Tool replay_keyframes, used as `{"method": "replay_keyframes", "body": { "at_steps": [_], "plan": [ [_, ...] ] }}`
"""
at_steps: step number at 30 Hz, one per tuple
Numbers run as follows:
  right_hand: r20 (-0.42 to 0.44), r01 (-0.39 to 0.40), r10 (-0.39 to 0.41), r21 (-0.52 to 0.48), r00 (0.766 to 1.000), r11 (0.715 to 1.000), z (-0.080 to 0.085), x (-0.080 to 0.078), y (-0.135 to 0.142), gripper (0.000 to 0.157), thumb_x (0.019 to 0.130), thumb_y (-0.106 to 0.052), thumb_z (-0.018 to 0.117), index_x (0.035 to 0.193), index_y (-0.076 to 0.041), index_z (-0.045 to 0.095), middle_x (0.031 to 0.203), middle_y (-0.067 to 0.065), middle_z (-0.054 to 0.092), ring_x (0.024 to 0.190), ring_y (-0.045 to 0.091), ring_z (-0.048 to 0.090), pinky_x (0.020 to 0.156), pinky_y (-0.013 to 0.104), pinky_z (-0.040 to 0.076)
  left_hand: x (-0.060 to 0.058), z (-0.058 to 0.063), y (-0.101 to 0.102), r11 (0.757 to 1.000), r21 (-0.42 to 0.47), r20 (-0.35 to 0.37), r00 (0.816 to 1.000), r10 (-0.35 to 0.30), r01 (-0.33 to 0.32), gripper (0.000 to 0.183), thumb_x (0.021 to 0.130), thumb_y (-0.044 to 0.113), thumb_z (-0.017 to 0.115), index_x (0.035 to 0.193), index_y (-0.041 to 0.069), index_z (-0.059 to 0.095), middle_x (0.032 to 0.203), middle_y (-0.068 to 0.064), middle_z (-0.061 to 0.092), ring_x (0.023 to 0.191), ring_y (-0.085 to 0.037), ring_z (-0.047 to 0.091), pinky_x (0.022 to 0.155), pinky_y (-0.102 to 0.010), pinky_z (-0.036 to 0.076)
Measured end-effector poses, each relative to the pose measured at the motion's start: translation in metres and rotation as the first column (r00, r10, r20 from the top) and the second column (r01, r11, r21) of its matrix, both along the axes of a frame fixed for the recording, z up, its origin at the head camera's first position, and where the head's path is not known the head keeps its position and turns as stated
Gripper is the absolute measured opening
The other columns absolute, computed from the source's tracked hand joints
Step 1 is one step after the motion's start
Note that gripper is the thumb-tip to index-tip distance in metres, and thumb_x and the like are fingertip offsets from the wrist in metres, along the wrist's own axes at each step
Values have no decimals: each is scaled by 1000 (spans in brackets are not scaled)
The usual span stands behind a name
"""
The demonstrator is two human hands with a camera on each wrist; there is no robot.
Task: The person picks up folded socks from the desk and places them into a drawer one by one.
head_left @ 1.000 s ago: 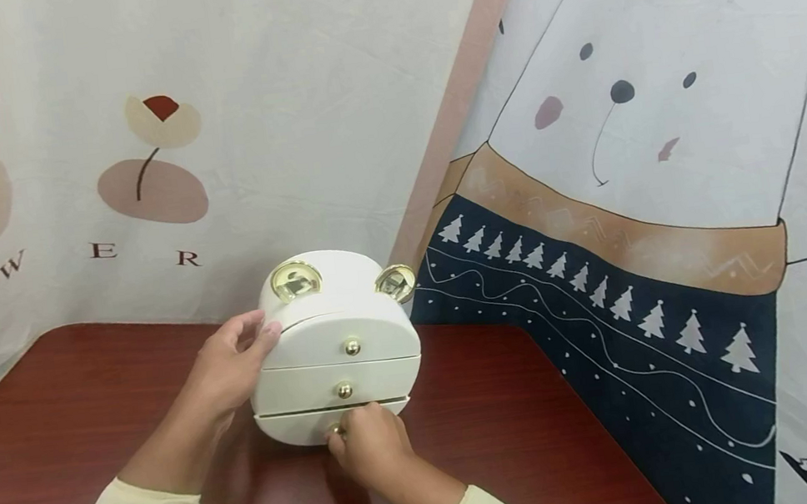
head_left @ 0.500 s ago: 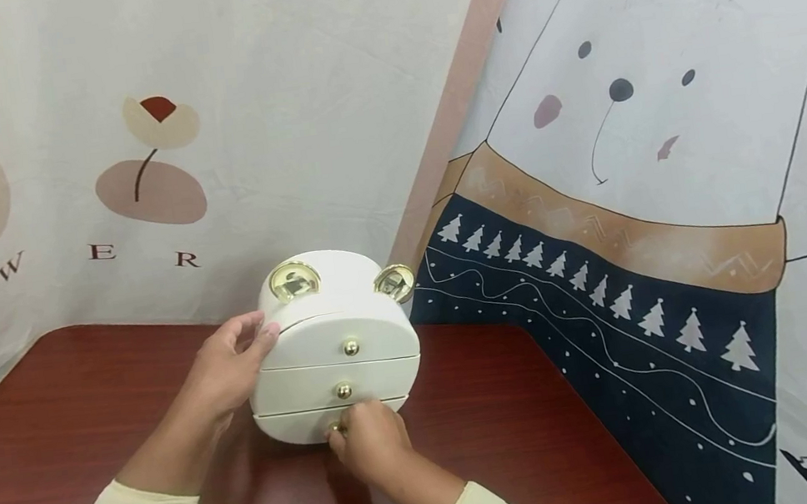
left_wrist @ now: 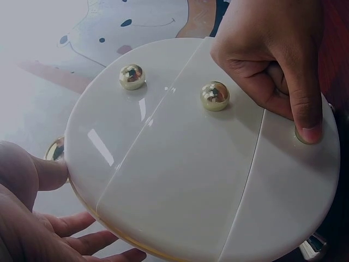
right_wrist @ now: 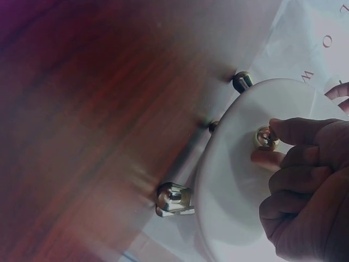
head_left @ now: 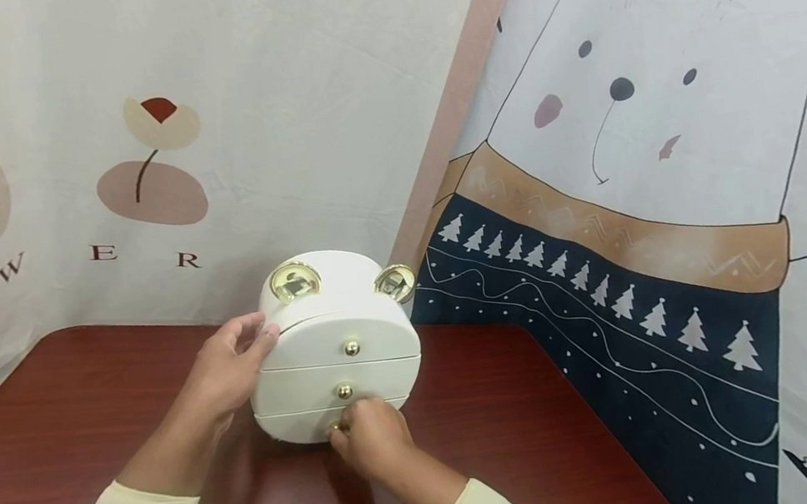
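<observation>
A white, rounded jewelry box (head_left: 337, 327) with three stacked drawers stands on the table. Each drawer has a gold knob. My right hand (head_left: 377, 440) pinches the knob (right_wrist: 266, 138) of the bottom drawer (left_wrist: 283, 180) between thumb and forefinger, its other fingers curled in. That drawer sits flush with the ones above. My left hand (head_left: 227, 366) rests against the left side of the box, thumb near the front edge. In the left wrist view its fingers (left_wrist: 103, 240) are fairly straight and spread along the side.
Two gold round pieces, one of them a shiny disc (head_left: 295, 281), stick up from the box top. Short gold feet (right_wrist: 173, 197) show underneath. The reddish-brown table (head_left: 498, 408) ends at printed cloths (head_left: 326, 110) behind and to the right.
The thin dark gap above the bottom drawer has closed as my right hand moved slightly inward with the knob. My left hand has stayed in place.
</observation>
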State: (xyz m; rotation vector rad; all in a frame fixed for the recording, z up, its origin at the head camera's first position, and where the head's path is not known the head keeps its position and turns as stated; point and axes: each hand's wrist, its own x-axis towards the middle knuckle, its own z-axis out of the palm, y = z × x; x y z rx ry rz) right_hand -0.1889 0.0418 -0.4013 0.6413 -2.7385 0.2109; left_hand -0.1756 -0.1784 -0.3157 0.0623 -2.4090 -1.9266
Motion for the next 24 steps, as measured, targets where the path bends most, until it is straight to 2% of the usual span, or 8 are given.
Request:
{"method": "replay_keyframes", "body": {
  "at_steps": [5, 8, 12, 15, 21, 24],
  "plan": [
    [19, 12, -11, -9, 1000, 1000, 0, 0, 1, 57, 90, -39, 86, 46, -23, 54, 51, -11, 54, 58, 8, 56, 47, 27, 37, 0, 0, 1, 1000, 3, 1, 1000, -3, 3, 71, 118, 37, 47, 171, -3, 23, 175, -33, 28, 163, -51, 29, 130, -64, 34],
    [37, 18, -17, -27, 999, 999, 0, 0, 3, 52, 90, -40, 86, 48, -25, 60, 55, -12, 59, 60, 8, 58, 49, 28, 40, 1, 0, 1, 1000, 2, 2, 1000, -4, 4, 71, 118, 37, 47, 171, -3, 23, 175, -33, 28, 163, -51, 29, 129, -65, 35],
    [82, 18, -12, -74, 997, 997, 1, 0, 9, 29, 90, -42, 86, 64, -29, 81, 67, -16, 74, 69, 4, 67, 57, 31, 51, 1, 0, 1, 1000, 3, 0, 1000, -5, 5, 71, 118, 36, 47, 171, -3, 23, 175, -32, 28, 163, -52, 29, 130, -65, 34],
    [132, 36, -20, -120, 991, 992, 5, 0, 17, 17, 88, -46, 88, 79, -32, 88, 73, -16, 78, 73, 5, 70, 63, 35, 55, 1, 0, 2, 1000, 2, -3, 1000, -4, 4, 70, 118, 36, 47, 171, -4, 24, 175, -33, 29, 163, -52, 29, 130, -64, 33],
    [222, 113, -62, -225, 973, 968, 28, 1, 36, 33, 83, -45, 94, 64, -23, 78, 64, -12, 70, 65, 7, 59, 57, 33, 48, 1, 1, 2, 1000, -12, 4, 1000, -17, 17, 75, 117, 43, 46, 171, -3, 23, 176, -33, 27, 163, -51, 29, 130, -65, 33],
    [234, 131, -67, -270, 970, 954, 41, 2, 46, 32, 83, -44, 95, 65, -22, 78, 67, -11, 71, 66, 6, 59, 55, 31, 47, 1, 2, 1, 999, -44, 13, 1000, -27, 27, 83, 115, 51, 48, 172, -2, 21, 176, -32, 26, 163, -52, 28, 130, -66, 32]
  ]
}}
